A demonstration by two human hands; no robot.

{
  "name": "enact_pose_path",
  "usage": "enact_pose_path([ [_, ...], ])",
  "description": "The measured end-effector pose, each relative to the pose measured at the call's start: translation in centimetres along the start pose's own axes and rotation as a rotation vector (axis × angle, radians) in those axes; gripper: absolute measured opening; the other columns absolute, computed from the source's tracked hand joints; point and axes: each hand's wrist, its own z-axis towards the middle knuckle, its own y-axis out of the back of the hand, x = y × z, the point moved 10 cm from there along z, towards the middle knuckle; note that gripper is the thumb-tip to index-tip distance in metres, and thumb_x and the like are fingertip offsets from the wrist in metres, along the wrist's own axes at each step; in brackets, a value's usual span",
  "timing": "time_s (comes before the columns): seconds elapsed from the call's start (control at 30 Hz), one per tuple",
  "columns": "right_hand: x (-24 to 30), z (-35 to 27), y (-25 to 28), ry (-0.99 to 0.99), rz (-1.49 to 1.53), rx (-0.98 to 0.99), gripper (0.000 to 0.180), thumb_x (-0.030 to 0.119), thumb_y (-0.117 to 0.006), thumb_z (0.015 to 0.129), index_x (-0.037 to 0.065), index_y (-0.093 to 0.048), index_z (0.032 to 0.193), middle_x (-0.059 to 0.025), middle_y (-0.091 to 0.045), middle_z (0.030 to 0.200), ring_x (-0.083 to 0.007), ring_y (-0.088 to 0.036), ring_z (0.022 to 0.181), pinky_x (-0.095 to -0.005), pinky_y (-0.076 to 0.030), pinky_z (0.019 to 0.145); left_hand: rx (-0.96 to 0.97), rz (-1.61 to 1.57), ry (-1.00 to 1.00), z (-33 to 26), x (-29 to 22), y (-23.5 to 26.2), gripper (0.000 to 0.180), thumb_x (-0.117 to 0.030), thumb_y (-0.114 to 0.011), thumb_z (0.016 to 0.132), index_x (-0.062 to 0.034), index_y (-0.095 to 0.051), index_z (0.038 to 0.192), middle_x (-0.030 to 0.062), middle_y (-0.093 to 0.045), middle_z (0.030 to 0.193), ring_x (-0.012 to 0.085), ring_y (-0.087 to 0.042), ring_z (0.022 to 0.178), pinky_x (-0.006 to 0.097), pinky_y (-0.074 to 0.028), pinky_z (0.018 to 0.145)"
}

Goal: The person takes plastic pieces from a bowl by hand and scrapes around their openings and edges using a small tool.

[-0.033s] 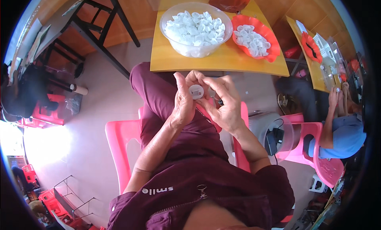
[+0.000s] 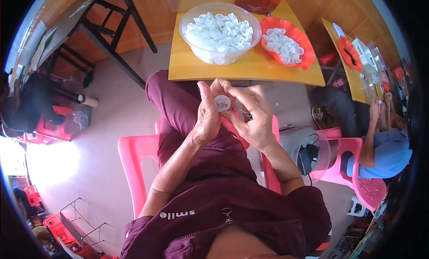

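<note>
Between my two hands, above my lap, is a small white round plastic piece (image 2: pixel 222 103) with a rectangular shape in its middle. My left hand (image 2: pixel 208 111) is closed around its left and far side, thumb pointing up. From the right, my right hand (image 2: pixel 254 113) is closed at the piece, index finger and thumb bent against its edge. What lies beneath the piece is hidden. Past my hands, a clear bowl (image 2: pixel 219 57) heaped with translucent white plastic pieces stands on the yellow table (image 2: pixel 268 75). A red wavy-rimmed dish (image 2: pixel 307 58) beside it holds similar pieces.
A red bag-like thing (image 2: pixel 259 0) lies at the table's far edge. To my right stands a clear tub (image 2: pixel 289 143) with a black adapter (image 2: pixel 308 158). Further right, a person in a blue shirt (image 2: pixel 389 154) works at another yellow table (image 2: pixel 342 58). Dark table legs (image 2: pixel 111 44) stand left.
</note>
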Motion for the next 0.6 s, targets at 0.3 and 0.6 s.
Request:
enact_pose_path([
  [0.3,0.4,0.4,2.1,0.090,-0.040,-0.047,0.052,-0.006,-0.077,0.059,0.004,-0.063,0.108,-0.0032,-0.051,0.091,-0.0106,-0.056,0.069,-0.0211,-0.046,0.053,0.144,0.087,-0.013,0.3,0.0,-2.9,0.079,-0.072,-0.006,0.083,-0.0080,-0.040,0.113,0.0057,-0.053,0.090,0.0151,-0.053,0.084,0.027,-0.043,0.075],
  [0.6,3.3,2.1,5.6,0.171,-0.100,0.008,0.055,-0.011,-0.072,0.060,0.007,-0.063,0.111,-0.0055,-0.049,0.091,-0.0146,-0.059,0.074,-0.0267,-0.053,0.061,0.310,-0.034,-0.137,-1.8,-3.0,-5.4,0.057,-0.045,-0.039,0.094,0.0006,-0.041,0.129,0.0099,-0.051,0.115,0.0177,-0.055,0.097,0.032,-0.046,0.083],
])
